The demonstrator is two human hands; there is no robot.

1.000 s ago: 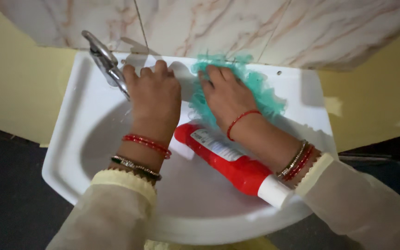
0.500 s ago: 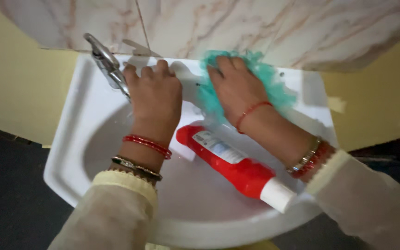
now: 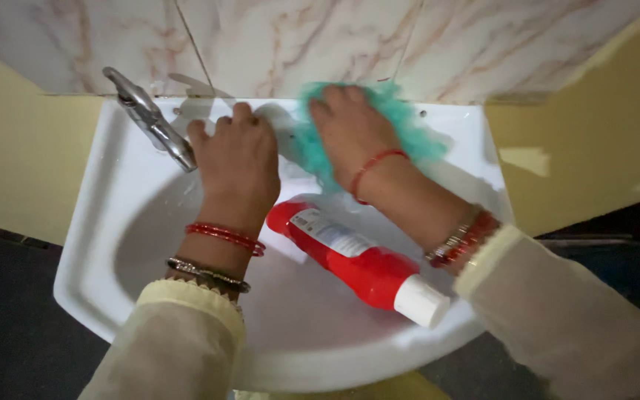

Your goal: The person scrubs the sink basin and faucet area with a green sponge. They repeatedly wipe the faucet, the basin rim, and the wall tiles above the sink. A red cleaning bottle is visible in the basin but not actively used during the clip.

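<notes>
Honestly, my right hand (image 3: 350, 137) presses flat on the teal scrubber (image 3: 401, 126); my left hand (image 3: 235, 167), fingers curled, grips nothing; my forearm could knock the red bottle (image 3: 357, 259) deeper into the basin (image 3: 105, 244).

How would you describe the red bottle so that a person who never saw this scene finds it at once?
Look into the white wash basin under the marbled wall tiles. Between the two forearms, the red bottle lies on its side in the bowl. It is the only red container there, with a white cap pointing toward the near right rim and a pale label.
</notes>
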